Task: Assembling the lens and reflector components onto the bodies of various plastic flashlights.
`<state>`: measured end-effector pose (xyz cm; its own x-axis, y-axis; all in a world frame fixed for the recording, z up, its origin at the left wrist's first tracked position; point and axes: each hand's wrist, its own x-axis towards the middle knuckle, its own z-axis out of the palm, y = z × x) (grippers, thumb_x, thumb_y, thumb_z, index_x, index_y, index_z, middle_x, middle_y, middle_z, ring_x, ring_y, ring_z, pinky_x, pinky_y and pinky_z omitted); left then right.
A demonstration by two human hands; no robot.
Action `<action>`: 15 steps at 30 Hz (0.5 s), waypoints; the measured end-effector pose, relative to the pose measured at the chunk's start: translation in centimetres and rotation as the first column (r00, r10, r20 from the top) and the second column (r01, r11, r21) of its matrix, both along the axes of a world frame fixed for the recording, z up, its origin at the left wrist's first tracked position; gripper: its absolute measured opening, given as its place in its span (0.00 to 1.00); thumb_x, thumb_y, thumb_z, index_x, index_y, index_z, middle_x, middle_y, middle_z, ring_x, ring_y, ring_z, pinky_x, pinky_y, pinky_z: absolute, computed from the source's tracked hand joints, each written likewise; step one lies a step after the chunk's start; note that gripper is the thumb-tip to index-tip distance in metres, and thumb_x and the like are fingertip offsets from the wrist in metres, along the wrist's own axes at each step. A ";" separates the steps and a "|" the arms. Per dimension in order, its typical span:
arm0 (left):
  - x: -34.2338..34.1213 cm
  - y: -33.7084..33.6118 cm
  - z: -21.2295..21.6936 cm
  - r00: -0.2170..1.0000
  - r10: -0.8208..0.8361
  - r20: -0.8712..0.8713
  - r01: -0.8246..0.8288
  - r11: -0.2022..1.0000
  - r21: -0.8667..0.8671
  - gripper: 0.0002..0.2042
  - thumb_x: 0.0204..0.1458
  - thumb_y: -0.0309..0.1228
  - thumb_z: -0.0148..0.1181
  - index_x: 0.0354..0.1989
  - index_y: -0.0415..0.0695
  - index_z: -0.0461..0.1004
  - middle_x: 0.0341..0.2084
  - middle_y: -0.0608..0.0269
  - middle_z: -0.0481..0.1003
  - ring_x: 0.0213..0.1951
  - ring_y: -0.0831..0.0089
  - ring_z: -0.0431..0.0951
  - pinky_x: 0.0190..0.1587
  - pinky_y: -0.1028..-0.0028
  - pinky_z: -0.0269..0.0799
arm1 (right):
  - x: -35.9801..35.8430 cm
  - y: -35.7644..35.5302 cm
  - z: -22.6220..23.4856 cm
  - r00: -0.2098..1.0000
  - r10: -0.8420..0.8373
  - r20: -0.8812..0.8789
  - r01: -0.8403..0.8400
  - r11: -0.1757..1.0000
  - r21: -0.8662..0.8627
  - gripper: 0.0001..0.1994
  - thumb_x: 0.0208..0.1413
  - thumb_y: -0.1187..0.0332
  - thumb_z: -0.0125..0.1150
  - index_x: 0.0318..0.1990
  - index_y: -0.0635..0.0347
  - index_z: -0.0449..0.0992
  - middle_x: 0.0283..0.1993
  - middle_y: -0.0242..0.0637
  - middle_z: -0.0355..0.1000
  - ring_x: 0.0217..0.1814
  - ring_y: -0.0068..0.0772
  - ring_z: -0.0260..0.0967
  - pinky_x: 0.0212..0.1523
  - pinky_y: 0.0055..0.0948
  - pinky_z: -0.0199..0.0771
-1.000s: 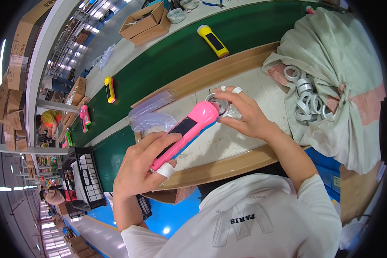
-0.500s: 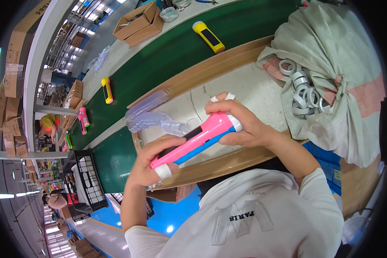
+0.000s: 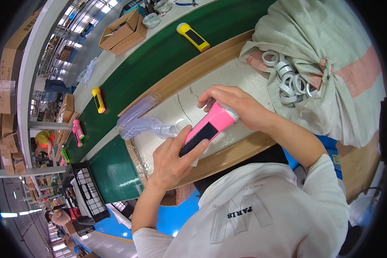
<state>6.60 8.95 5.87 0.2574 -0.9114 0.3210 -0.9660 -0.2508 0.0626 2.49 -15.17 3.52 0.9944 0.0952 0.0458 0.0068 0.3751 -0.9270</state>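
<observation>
A pink flashlight (image 3: 220,119) with a dark panel and a pale rim at its head lies slanted between my two hands, above the workbench. My left hand (image 3: 173,162) is closed round its handle end, thumb and fingers on either side of the dark panel. Curled over the head end is my right hand (image 3: 241,106), its palm and thumb side against the rim; some of its fingertips are hidden. Just beyond the flashlight, nested clear plastic cups (image 3: 152,127) lie in two rows on the bench (image 3: 193,101).
A woven sack (image 3: 327,56) at the right spills white rings (image 3: 284,71). Yellow flashlights (image 3: 193,38) and a pink one (image 3: 78,132) lie on the green conveyor belt (image 3: 129,77). Beyond it stands a cardboard box (image 3: 124,34). A black crate (image 3: 88,189) is at lower left.
The flashlight has been turned so its dark panel faces up and its blue side no longer shows. My left hand has shifted right, now wrapped over the handle.
</observation>
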 end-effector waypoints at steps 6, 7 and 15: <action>-2.0 1.0 -0.6 0.975 -0.109 -0.192 0.057 0.964 -0.261 0.23 0.36 0.28 0.68 0.47 0.46 0.75 0.45 0.41 0.73 0.28 0.60 0.77 0.28 0.72 0.75 | -3.6 0.9 2.2 0.910 0.010 0.413 0.236 0.810 -0.537 0.18 0.61 0.57 0.47 0.41 0.66 0.72 0.38 0.39 0.70 0.44 0.36 0.68 0.49 0.33 0.67; -2.8 0.8 -0.1 0.908 -0.183 -0.376 0.049 0.939 -0.341 0.23 0.37 0.28 0.69 0.47 0.44 0.75 0.46 0.41 0.73 0.33 0.57 0.78 0.32 0.70 0.76 | -4.5 1.1 2.8 0.846 -0.003 0.533 0.313 0.813 -0.491 0.17 0.59 0.58 0.48 0.39 0.65 0.73 0.38 0.40 0.71 0.42 0.40 0.69 0.45 0.35 0.70; -1.9 -1.1 0.6 0.840 0.037 -0.541 -0.123 0.985 -0.124 0.28 0.40 0.23 0.65 0.55 0.42 0.70 0.47 0.45 0.71 0.40 0.53 0.77 0.38 0.66 0.76 | -0.5 0.1 -0.5 0.987 -0.048 -0.152 0.030 0.992 -0.122 0.18 0.62 0.57 0.42 0.34 0.62 0.74 0.35 0.37 0.71 0.34 0.29 0.67 0.42 0.27 0.67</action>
<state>4.74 7.83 6.44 0.4978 -0.8331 0.2412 -0.7479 -0.2715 0.6057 1.97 -15.05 3.03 0.9917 0.0517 -0.1178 -0.1273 0.2645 -0.9559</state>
